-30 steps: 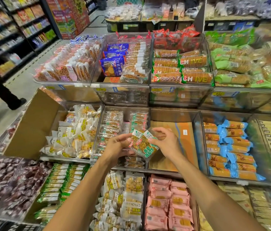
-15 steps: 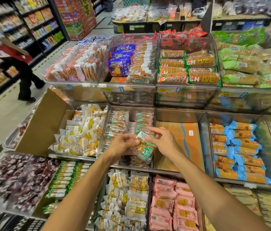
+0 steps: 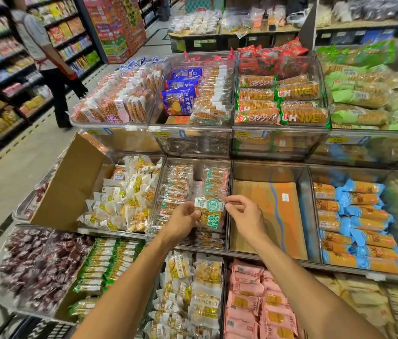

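Observation:
A small clear snack packet [image 3: 209,212] with green and white print stands upright between my hands, above a clear bin [image 3: 196,243] that holds several packets of the same kind. My left hand [image 3: 184,220] holds the packet's left edge with curled fingers. At the packet's upper right corner, my right hand [image 3: 244,214] has its fingertips curled together; I cannot tell whether they pinch that corner.
The bin to the right holds only flat cardboard [image 3: 266,216]. An open cardboard box [image 3: 70,184] of white-wrapped snacks lies to the left. Blue and orange biscuit rolls [image 3: 354,226] fill the right bin. A person [image 3: 46,57] walks in the aisle at upper left.
The packet has turned from tilted to upright and moved a little away from me over the bin. The person in the aisle has walked further off.

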The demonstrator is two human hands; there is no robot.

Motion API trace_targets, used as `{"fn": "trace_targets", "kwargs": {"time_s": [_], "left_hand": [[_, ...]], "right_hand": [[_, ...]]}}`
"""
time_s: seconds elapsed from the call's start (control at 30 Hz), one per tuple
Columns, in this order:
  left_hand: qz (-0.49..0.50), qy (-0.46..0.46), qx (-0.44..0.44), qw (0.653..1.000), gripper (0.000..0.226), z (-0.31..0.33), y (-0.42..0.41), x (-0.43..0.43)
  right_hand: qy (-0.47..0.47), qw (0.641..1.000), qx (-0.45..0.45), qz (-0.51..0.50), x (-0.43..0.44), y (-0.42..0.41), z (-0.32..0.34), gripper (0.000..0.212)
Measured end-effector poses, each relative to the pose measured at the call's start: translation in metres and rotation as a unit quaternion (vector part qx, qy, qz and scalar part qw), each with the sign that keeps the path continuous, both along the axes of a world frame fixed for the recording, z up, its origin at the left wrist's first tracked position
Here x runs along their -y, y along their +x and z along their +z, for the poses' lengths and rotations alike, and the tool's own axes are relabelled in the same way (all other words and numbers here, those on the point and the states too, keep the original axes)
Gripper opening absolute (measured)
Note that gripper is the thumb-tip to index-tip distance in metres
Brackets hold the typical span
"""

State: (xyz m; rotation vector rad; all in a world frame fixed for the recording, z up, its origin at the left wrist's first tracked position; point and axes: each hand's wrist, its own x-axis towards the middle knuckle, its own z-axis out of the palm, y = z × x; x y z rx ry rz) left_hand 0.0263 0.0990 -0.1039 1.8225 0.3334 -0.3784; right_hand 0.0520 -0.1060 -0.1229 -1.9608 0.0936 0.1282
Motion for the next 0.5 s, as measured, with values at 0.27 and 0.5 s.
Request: {"fn": "trace_targets", "kwargs": {"time_s": [0.27, 0.5], "left_hand": [[-0.043, 0.186, 0.006, 0.982, 0.031, -0.03, 0.021, 0.026], [-0.053, 0.277, -0.012, 0.959, 0.049, -0.052, 0.029, 0.032]], "right_hand": [[0.045, 0.998, -0.026, -0.025, -0.007, 0.003, -0.008, 0.041], [0.097, 0.994, -0.042, -0.01, -0.014, 0.0, -0.012, 0.056]]}}
